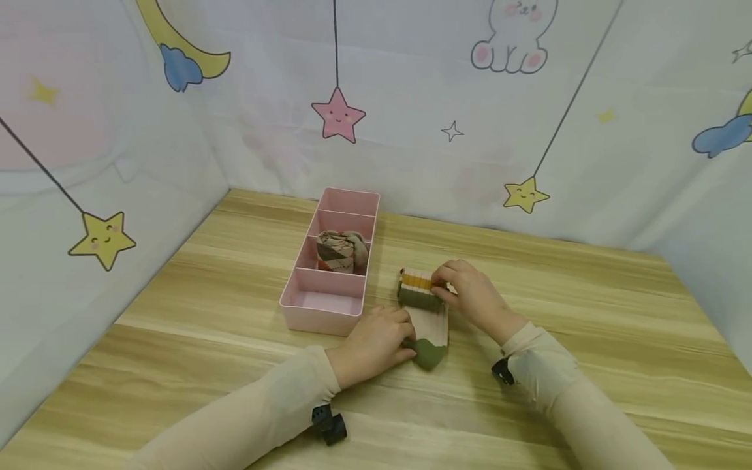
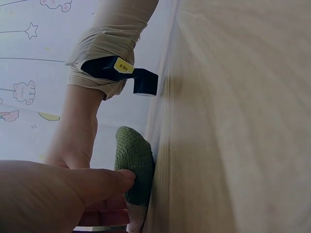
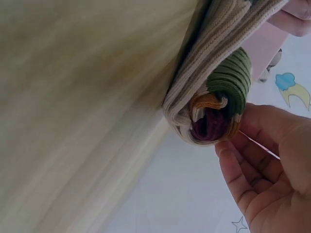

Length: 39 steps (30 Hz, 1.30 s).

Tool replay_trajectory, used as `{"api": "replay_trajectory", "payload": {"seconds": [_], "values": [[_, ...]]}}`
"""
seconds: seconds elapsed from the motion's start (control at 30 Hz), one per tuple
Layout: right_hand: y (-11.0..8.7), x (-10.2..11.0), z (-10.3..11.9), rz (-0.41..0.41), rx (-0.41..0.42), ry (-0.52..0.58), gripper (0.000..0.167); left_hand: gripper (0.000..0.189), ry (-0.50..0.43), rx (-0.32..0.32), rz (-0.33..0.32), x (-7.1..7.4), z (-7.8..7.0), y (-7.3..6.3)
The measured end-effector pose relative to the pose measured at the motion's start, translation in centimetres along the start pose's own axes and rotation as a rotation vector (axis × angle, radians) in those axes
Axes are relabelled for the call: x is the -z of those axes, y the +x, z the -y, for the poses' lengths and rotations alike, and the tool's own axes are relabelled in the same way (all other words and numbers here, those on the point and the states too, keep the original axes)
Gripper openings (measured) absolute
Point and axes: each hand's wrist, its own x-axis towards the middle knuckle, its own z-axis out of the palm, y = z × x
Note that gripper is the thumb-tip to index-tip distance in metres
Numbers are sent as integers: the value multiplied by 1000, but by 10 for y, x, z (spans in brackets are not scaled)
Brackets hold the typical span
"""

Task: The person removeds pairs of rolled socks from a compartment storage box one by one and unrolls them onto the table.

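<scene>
A pair of knitted socks (image 1: 424, 325), beige with green toes, lies partly rolled up on the table. The roll (image 1: 417, 282) at its far end shows green, beige and mustard bands; purple knit shows in its core in the right wrist view. My right hand (image 1: 474, 295) holds the right end of this roll between thumb and fingers. At the near end, my left hand (image 1: 378, 343) pinches the edge by the green toe (image 2: 133, 162), its thumb lying on the knit. Parts of the left fingers are hidden behind the thumb and sock.
Left of the socks stands a pink divided box (image 1: 323, 318). Another rolled patterned bundle (image 1: 339, 253) sits in one of its middle compartments. The wood-grain table (image 1: 564, 281) meets printed cloth walls (image 1: 411, 170) at the back and sides.
</scene>
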Motion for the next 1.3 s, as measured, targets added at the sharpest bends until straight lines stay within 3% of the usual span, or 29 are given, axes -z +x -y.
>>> {"api": "replay_trajectory", "payload": {"seconds": [0.4,0.93,1.3], "values": [[0,-1,0,128,4,-16,40,18,-39,-11,28,1,-4,-3],[2,-4,-2,106,-30,-96,40,18,-34,-43,23,2,-2,-2],[6,-3,-3,88,-43,-114,40,18,-43,-30,25,5,-1,-2]]}}
